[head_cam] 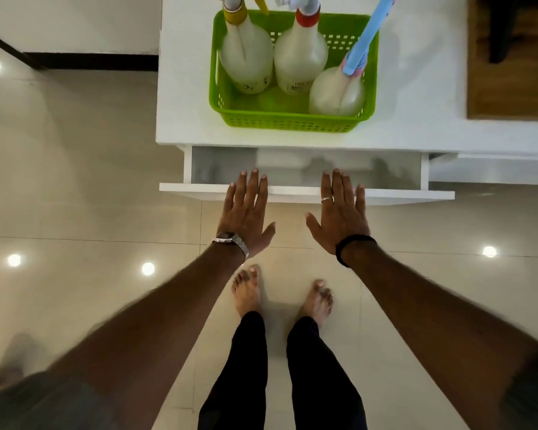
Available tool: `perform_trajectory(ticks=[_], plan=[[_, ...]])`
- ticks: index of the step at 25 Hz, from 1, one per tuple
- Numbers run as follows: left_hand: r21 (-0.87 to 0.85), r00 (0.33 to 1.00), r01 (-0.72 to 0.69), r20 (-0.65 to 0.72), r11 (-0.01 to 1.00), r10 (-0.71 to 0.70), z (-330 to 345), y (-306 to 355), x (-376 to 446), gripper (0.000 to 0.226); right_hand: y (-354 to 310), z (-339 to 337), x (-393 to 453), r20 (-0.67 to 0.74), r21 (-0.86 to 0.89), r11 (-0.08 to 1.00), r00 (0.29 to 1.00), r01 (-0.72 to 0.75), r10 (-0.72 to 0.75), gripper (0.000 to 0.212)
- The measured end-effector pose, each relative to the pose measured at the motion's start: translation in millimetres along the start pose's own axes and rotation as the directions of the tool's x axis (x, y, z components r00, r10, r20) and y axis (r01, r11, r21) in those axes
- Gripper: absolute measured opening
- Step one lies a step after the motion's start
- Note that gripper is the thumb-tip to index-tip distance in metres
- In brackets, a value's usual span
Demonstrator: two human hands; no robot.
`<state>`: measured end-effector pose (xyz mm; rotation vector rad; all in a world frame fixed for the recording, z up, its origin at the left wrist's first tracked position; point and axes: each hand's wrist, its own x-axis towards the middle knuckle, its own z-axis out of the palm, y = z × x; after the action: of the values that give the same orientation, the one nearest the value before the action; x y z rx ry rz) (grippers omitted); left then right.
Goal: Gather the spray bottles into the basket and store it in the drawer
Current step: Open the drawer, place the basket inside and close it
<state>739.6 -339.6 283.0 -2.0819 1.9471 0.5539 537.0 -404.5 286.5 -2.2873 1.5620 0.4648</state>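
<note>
Green perforated plastic basket (292,117) sits on the white tabletop (187,97), near its front edge, directly above the drawer. Three translucent white plastic spray bottles stand upright inside it: one w/ yellow collar (246,62) at left, one w/ red collar (300,60) in the middle, both along the back wall; one w/ blue-and-pink trigger head (337,93) at front right corner, its head leaning up and to the right past the basket rim. The yellow and red ones look to be touching side by side.

White drawer (305,169) under the tabletop is pulled partway out; interior looks bare white, a bit blurred. Its front panel (410,195) runs across the view below the opening.

Left hand (246,212), steel watch (232,240) on the wrist, is flat and open, fingers spread, fingertips over the front panel edge — grip released, holding nothing. Right hand (339,212), ring on one finger, black band (353,245) at the wrist, same: palm down, fingers extended over the panel, grip released. Can't tell if either hand actually touches the panel or hovers just above.

Below: bare feet and black trousers on glossy beige tile floor (75,181). Wooden board (510,72) lies on the tabletop at far right, well apart from the basket.
</note>
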Motion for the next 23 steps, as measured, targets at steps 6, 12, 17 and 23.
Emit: perform_trajectory(ticks=[6,12,17,23], plan=[[-0.028,0.998,0.007,0.055,1.000,-0.005,11.6,9.2,-31.9,0.103,-7.9,11.4,-33.9,0.037,0.022,0.999,0.999,-0.025,0.025,0.089],[-0.076,0.995,0.005,0.096,0.997,0.002,34.1,19.2,-78.5,0.105,-12.5,34.7,-81.0,0.076,0.025,0.999,0.997,-0.024,0.022,0.094],[-0.078,0.978,0.011,0.208,0.997,0.005,44.5,25.8,-108.2,0.107,-18.5,50.0,-113.4,0.132,0.015,0.999,0.990,-0.041,0.039,0.100],[-0.106,0.972,0.010,0.235,0.994,0.015,43.7,28.6,-125.8,0.103,-20.0,54.4,-128.6,0.155,0.030,0.998,0.986,-0.060,0.055,0.093]])
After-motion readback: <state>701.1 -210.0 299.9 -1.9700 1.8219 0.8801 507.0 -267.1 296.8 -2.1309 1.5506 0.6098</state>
